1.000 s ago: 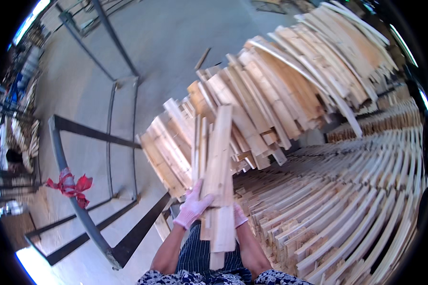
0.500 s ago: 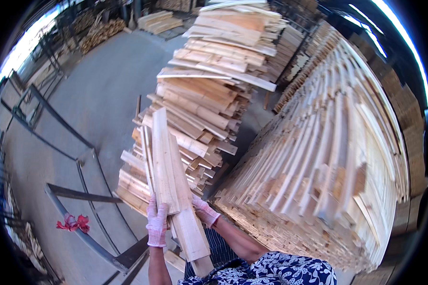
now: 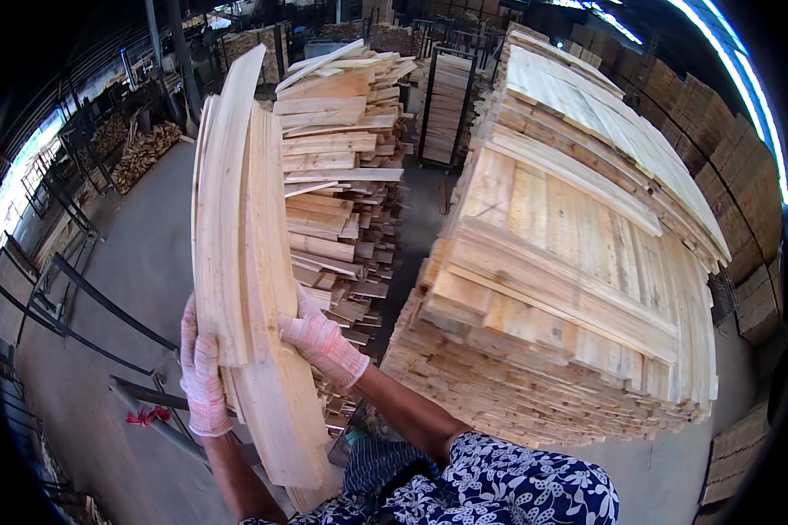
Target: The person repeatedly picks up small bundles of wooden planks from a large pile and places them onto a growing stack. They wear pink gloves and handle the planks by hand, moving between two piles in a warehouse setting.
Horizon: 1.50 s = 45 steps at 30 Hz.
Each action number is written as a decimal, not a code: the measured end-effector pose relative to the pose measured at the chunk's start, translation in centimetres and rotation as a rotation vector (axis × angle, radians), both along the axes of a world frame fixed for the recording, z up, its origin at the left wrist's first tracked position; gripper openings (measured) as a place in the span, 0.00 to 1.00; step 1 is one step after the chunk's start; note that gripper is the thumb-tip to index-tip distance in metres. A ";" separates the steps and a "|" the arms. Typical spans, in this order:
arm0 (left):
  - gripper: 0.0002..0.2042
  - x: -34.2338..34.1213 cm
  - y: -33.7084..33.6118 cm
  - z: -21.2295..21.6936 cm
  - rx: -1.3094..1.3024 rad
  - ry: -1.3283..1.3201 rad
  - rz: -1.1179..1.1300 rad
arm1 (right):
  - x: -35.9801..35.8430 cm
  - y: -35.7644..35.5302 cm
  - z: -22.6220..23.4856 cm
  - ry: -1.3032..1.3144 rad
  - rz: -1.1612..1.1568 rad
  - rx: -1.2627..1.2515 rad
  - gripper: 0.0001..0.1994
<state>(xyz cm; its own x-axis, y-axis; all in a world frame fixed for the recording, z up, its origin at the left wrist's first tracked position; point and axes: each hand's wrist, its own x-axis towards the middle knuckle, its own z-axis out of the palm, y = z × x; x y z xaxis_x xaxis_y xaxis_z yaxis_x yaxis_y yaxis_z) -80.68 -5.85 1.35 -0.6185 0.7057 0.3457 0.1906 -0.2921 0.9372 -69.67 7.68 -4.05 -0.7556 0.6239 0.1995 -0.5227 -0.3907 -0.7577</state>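
A bundle of several long pale wooden boards [image 3: 267, 236] is held up in front of me, tilted slightly left at its far end. My left hand [image 3: 203, 372], in a pink-and-white knit glove, is closed on the bundle's left edge. From the other side my right hand [image 3: 322, 339], gloved alike, grips the right edge with its fingers wrapped over the wood. The boards overlap unevenly, and their near ends reach down to my patterned blue shirt [image 3: 534, 486]. Behind the bundle runs a loose pile of boards [image 3: 328, 153], partly hidden by it.
To the right stands a large, neatly layered stack of boards [image 3: 534, 324], with loose boards on top. Dark metal frame rails [image 3: 114, 302] stand at the left, one with a red cloth [image 3: 148, 416] tied on. A slatted rack [image 3: 447, 105] is further back, beyond a narrow gap.
The boards have come up higher and nearer to me, moving left in view, with both hands on them. My view has tilted up, showing the top of the right stack.
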 end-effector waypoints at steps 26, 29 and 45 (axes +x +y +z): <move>0.29 41.6 6.5 11.4 0.002 -0.141 -0.622 | 55.6 0.6 16.6 -0.693 -0.584 0.974 0.37; 0.28 37.7 8.9 11.4 0.028 1.364 -0.367 | 57.2 1.9 23.1 -0.992 -0.558 0.864 0.33; 0.52 45.4 18.2 18.1 -0.506 1.143 -0.171 | 56.1 13.0 22.0 -1.225 -0.534 0.626 0.48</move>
<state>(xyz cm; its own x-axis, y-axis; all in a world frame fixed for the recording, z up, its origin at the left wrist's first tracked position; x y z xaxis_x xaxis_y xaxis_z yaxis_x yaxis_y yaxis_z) -35.29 12.40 19.45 -0.0327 0.9564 0.2901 0.9596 -0.0511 0.2766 -13.57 20.66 17.94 -0.3613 0.9314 -0.0437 0.5804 0.1879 -0.7924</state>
